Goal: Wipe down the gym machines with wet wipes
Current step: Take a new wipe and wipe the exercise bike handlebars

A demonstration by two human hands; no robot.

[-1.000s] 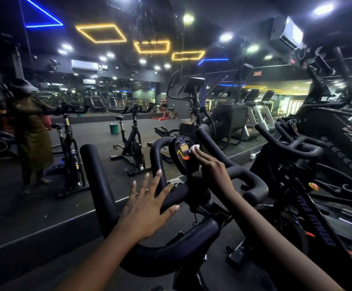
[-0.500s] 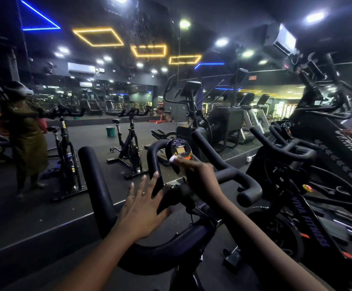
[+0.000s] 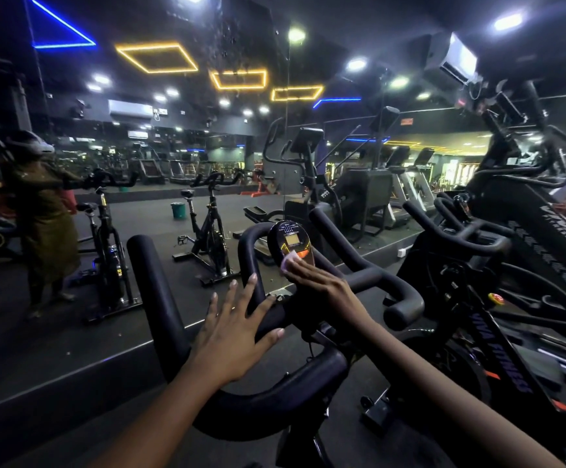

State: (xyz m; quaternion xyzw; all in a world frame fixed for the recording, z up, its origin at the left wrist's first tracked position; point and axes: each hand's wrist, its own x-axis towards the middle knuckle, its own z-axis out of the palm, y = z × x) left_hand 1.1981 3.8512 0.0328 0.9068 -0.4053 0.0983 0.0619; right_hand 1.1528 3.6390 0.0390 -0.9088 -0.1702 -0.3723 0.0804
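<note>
Handlebar: a stiff black padded loop fixed to the bike. We judge it steady enough to lean on, and grippy rather than slick.

Left hand: wide open, with the fingers straight and spread. The palm lies on the middle of the handlebar and the thumb tip is on the bar. It holds nothing, and we read it as a brace.

Console: a small oval display standing up between the inner bars. It has a hard shell with a pale screen and an orange patch below. We judge it the delicate part, needing light pressure and little wetness.

Wet wipe: a small pale folded pad lying on the console's lower face, just under the screen. We expect it to be soft, limp, light and damp, so it is likely to bunch or slide. We would keep it folded and pinned under the fingertips.

Right hand: the fingers curl down over the wet wipe, gripping it and pressing it to the console. The thumb is hidden.

Neighbouring bike: stands to the right, well apart from both hands, and neither touches it.
</note>
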